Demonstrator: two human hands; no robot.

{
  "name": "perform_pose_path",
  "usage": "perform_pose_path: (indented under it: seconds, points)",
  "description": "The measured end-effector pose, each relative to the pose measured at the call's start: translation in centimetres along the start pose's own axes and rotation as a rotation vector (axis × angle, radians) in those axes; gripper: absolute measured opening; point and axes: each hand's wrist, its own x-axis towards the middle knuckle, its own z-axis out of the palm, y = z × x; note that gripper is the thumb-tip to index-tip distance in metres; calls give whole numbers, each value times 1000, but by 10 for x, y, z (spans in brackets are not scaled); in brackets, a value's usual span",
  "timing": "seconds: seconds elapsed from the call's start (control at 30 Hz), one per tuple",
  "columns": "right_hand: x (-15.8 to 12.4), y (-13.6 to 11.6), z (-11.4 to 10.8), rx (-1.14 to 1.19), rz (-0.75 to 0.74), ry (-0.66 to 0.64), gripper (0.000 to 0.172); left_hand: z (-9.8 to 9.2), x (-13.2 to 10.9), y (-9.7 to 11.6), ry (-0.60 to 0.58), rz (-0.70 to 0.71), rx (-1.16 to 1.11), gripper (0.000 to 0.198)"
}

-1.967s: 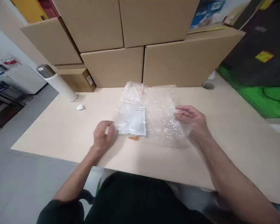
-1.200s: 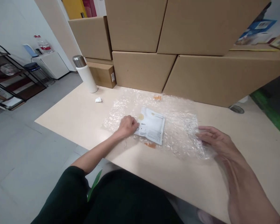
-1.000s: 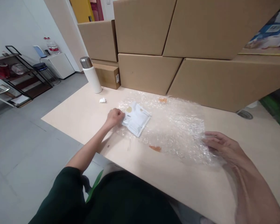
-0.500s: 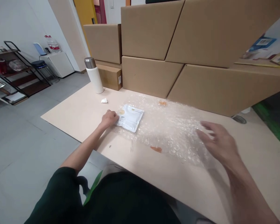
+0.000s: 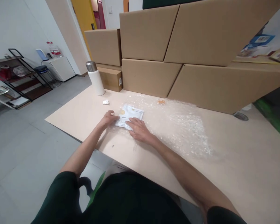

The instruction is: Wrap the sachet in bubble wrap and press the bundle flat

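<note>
A flat white pouch with a yellow spot and small print lies on the left part of a clear bubble wrap sheet. My left hand is closed at the pouch's left edge, its fingertips curled on that edge; whether it also grips the wrap underneath is hidden. Across the pouch's lower right part rests my right hand, palm down, with fingers stretched out and slightly apart. It covers that corner of the pouch.
A white thermos bottle with a steel cap stands at the table's back left, and a crumpled white scrap lies in front of it. Stacked cardboard boxes line the back. The wooden tabletop ends at the left above the floor.
My right hand has moved left from the right end of the bubble wrap onto the pouch. My left hand stays at the pouch's left edge. The view has shifted slightly.
</note>
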Motion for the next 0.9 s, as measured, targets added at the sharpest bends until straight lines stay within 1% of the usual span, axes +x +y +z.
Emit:
perform_pose_path:
  seconds: [0.07, 0.13, 0.23, 0.33, 0.4, 0.5, 0.57, 0.63, 0.7, 0.77, 0.8, 0.83, 0.9]
  points:
    - [-4, 1, 0, 32, -1, -3, 52, -2, -4, 4, -69, 4, -77, 42]
    - [-8, 1, 0, 90, 5, 9, 55, -3, -12, 12, -122, 26, -127, 45]
    - [-16, -1, -1, 277, 31, 71, 56, -3, -31, 33, -180, 95, -205, 62]
    - [-32, 1, -7, 608, 55, 194, 50, 5, -52, 57, -300, 165, -280, 79]
    - [-45, 4, -14, 892, 87, 258, 45, 17, -62, 72, -357, 226, -242, 85]
    - [-67, 9, -24, 1308, 219, 326, 36, 45, -71, 90, -384, 379, -68, 80]
    - [-81, 14, -28, 1506, 330, 371, 29, 68, -73, 98, -401, 486, 104, 75]
    - [-94, 19, -28, 1633, 423, 384, 24, 92, -74, 101, -425, 577, 302, 72]
    - [-109, 25, -28, 1685, 480, 372, 21, 112, -75, 102, -438, 627, 480, 68]
    - [-123, 32, -30, 1637, 524, 338, 16, 127, -78, 103, -436, 640, 622, 63]
    - [-129, 36, -32, 1546, 549, 328, 14, 133, -80, 103, -431, 641, 679, 60]
    - [-134, 40, -34, 1401, 580, 349, 14, 137, -82, 103, -424, 642, 727, 57]
    - [-140, 48, -40, 1015, 620, 473, 19, 141, -86, 105, -407, 654, 801, 53]
